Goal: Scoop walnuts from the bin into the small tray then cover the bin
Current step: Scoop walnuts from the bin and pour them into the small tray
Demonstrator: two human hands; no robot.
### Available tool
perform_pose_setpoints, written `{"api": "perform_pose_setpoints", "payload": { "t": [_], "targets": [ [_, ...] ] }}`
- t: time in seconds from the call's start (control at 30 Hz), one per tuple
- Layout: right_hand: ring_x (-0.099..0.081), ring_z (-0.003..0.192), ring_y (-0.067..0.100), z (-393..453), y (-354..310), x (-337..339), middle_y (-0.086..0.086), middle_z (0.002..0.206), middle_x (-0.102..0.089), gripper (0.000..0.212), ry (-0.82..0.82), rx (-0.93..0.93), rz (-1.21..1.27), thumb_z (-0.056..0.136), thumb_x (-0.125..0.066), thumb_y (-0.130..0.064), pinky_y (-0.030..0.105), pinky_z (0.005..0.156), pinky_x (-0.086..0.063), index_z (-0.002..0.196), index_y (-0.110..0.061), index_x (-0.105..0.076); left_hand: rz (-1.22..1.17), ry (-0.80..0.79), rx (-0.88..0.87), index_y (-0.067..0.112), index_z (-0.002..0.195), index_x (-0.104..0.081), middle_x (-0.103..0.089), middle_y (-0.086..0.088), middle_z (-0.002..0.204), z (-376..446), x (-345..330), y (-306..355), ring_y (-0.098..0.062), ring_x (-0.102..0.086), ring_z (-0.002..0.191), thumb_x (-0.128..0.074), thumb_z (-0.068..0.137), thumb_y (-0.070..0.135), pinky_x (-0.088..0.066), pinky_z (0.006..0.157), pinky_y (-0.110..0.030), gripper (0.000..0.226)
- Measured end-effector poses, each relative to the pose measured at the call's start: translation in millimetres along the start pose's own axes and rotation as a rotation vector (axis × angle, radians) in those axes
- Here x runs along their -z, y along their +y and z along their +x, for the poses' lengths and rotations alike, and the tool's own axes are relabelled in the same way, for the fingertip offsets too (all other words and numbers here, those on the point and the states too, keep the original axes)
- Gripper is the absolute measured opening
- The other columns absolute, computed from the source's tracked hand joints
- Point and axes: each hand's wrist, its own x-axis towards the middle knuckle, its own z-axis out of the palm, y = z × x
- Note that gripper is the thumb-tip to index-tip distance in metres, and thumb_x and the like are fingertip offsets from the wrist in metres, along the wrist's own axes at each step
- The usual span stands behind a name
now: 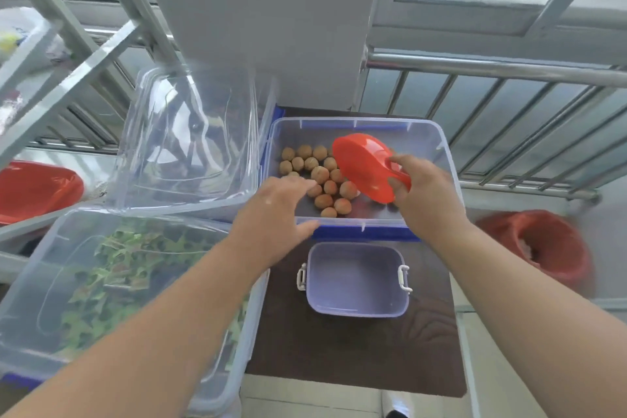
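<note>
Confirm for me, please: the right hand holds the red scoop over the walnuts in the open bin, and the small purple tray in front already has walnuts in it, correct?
Not quite. The head view shows the small purple tray empty. The rest stands: the right hand holds the red scoop over the walnuts in the open bin.

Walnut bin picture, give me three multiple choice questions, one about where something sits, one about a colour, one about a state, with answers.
1. Where is the small tray?
A. inside the bin
B. in front of the bin, nearer the person
C. on the lid

2. What colour is the scoop?
A. red
B. blue
C. white

3. The walnut bin is:
A. covered
B. uncovered
C. overturned

Answers:
1 B, it sits on the dark mat below the bin.
2 A, the right hand grips it.
3 B, the walnuts lie exposed and the clear lid stands aside.
</note>
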Motion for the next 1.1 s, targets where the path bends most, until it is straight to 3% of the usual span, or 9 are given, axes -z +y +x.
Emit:
{"api": "perform_pose_setpoints", "payload": {
  "t": [0.17,0.27,0.37,0.57,0.67,0.77,0.93,1.0,1.1],
  "targets": [
    [-0.075,0.086,0.027,8,-4,-12,0.004,0.105,-0.079,0.037,-0.004,0.028,0.003,0.097,-0.072,-0.030,0.041,0.092,-0.058,0.134,-0.026,-0.070,0.129,-0.144,-0.155,0.023,0.139,-0.066,-0.069,0.004,0.128,19,21,-21,-0.019,-0.062,0.117,-0.085,0.082,0.038,-0.052,0.102,-0.039,0.062],
    [-0.071,0.052,0.012,11,-2,-18,-0.009,0.081,-0.077,0.025,0.015,0.018,0.055,0.099,-0.070,-0.035,0.017,0.067,-0.058,0.124,-0.032,-0.073,0.172,-0.131,-0.169,0.019,0.125,-0.069,-0.068,0.008,0.109,20,15,-26,-0.015,-0.063,0.098,-0.083,0.084,0.035,-0.054,0.089,-0.039,0.046],
    [-0.067,0.055,-0.001,10,5,-25,-0.021,0.076,-0.072,0.018,0.071,0.044,0.074,0.100,-0.067,-0.040,0.001,0.051,-0.041,0.115,-0.039,-0.075,0.178,-0.081,-0.168,0.021,0.120,-0.071,-0.073,0.007,0.102,17,3,-32,-0.011,-0.065,0.087,-0.081,0.084,0.033,-0.056,0.082,-0.038,0.040],
    [-0.064,0.077,-0.002,16,18,-33,-0.026,0.076,-0.068,0.018,0.161,0.094,-0.019,0.101,-0.059,-0.049,0.026,0.068,-0.043,0.099,-0.047,-0.077,0.090,0.058,-0.138,0.048,0.126,-0.068,-0.076,0.014,0.092,11,-14,-46,0.002,-0.071,0.084,-0.085,0.073,0.043,-0.058,0.077,-0.017,0.056],
    [-0.058,0.073,0.000,21,21,-33,-0.017,0.071,-0.069,0.025,0.184,0.157,-0.140,0.101,-0.059,-0.047,0.020,0.062,-0.036,0.088,-0.038,-0.078,-0.010,0.092,-0.133,0.043,0.137,-0.061,-0.073,0.017,0.101,10,-20,-48,0.003,-0.072,0.087,-0.086,0.068,0.044,-0.058,0.078,-0.015,0.073],
    [-0.056,0.074,0.016,22,15,-32,-0.001,0.068,-0.071,0.036,0.174,0.209,-0.227,0.100,-0.058,-0.048,0.034,0.063,-0.036,0.081,-0.027,-0.081,0.003,0.089,-0.123,0.038,0.152,-0.045,-0.070,0.019,0.105,12,-24,-50,0.003,-0.071,0.090,-0.087,0.068,0.045,-0.060,0.081,-0.019,0.094],
    [-0.055,0.064,0.025,3,-11,-34,-0.005,0.053,-0.053,0.050,0.084,0.262,-0.315,0.102,-0.052,-0.041,0.038,0.067,-0.045,0.055,-0.022,-0.053,0.008,0.063,-0.082,0.035,0.165,-0.022,-0.064,0.019,0.109,2,-24,-40,-0.003,-0.070,0.091,-0.087,0.076,0.038,-0.060,0.089,-0.025,0.110],
    [-0.058,0.070,0.029,1,-23,-36,0.000,0.066,-0.058,0.044,0.018,0.242,-0.348,0.105,-0.047,-0.040,0.038,0.070,-0.050,0.065,-0.022,-0.053,0.014,0.033,-0.076,0.031,0.167,-0.019,-0.065,0.013,0.110,-4,-20,-34,-0.008,-0.070,0.093,-0.085,0.079,0.037,-0.060,0.092,-0.032,0.110],
    [-0.060,0.072,0.029,0,-39,-39,0.003,0.080,-0.060,0.029,0.033,0.256,-0.339,0.107,-0.043,-0.033,0.042,0.069,-0.055,0.104,-0.011,-0.062,0.094,0.001,-0.091,0.022,0.159,-0.034,-0.069,0.006,0.114,-10,-10,-21,-0.016,-0.070,0.101,-0.081,0.083,0.033,-0.058,0.095,-0.034,0.089]
  ]
}}
